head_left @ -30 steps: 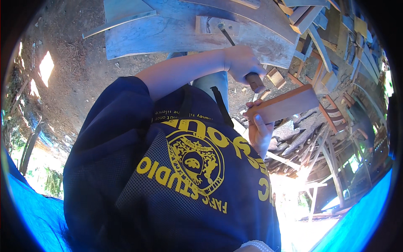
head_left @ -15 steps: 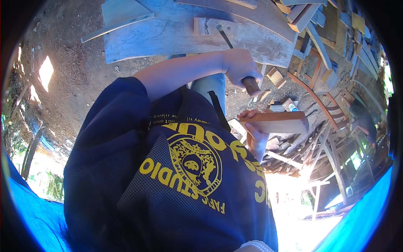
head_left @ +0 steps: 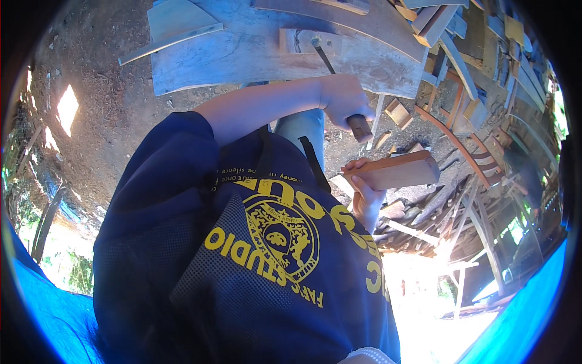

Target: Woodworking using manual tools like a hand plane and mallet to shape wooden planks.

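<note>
My left hand [head_left: 347,100] is closed around the brown handle of a chisel [head_left: 359,128], its butt sticking out below the fist. The dark blade slants up and away, with its tip at a hole or notch in a small wooden block [head_left: 297,41] that lies on a wide plank [head_left: 218,64]. Lower right, my right hand [head_left: 365,191] grips one end of a thick wooden block [head_left: 400,173], held in the air apart from the chisel's handle. Most of my right forearm is hidden by my shirt.
A thin board [head_left: 173,42] lies on the plank's left end. Wood offcuts [head_left: 439,24] are piled at the far right. A reddish curved wooden frame [head_left: 451,142] stands right of my hands, with sticks [head_left: 479,218] stacked behind. A small wood piece [head_left: 398,113] lies on the dirt floor.
The thick wooden block in my right hand has tilted and shifted slightly left, its side now darker. My left hand and the chisel's handle have moved a little.
</note>
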Available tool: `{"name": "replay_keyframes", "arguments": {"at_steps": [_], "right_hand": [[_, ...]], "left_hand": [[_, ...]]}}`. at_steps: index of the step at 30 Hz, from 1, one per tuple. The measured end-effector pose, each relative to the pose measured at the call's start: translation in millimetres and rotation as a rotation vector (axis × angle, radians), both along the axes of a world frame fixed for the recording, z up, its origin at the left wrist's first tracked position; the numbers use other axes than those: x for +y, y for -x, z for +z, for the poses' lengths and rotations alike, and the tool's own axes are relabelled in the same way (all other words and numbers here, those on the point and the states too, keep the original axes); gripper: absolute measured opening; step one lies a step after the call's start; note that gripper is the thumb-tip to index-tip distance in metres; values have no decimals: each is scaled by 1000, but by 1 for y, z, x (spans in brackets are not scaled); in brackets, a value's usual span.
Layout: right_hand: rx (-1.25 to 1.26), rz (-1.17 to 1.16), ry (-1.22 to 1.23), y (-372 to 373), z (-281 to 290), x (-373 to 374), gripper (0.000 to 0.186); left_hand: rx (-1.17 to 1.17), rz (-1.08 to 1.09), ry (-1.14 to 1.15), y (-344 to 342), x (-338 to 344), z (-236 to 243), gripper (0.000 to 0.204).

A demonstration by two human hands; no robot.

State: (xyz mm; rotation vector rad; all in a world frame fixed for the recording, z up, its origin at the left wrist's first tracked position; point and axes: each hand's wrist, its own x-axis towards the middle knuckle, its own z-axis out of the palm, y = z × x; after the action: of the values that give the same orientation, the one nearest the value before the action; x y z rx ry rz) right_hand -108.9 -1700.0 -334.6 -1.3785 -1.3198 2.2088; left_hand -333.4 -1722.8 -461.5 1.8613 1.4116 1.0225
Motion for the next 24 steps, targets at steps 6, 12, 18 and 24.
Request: {"name": "replay_keyframes", "arguments": {"at_steps": [6, 12, 18, 24], "right_hand": [[-1, -21, -15, -1, -3, 1, 59], [-22, -15, -80, 6, -3, -2, 58], [-527, 540, -605, -23, -19, 38, 38], [-340, 166, -684, 7, -36, -16, 43]], "left_hand": [[23, -38, 34, 0, 2, 3, 24], [15, -64, 58, 2, 2, 6, 23], [-63, -85, 66, 12, 3, 6, 23], [-165, -129, 87, 27, 13, 10, 24]]}}
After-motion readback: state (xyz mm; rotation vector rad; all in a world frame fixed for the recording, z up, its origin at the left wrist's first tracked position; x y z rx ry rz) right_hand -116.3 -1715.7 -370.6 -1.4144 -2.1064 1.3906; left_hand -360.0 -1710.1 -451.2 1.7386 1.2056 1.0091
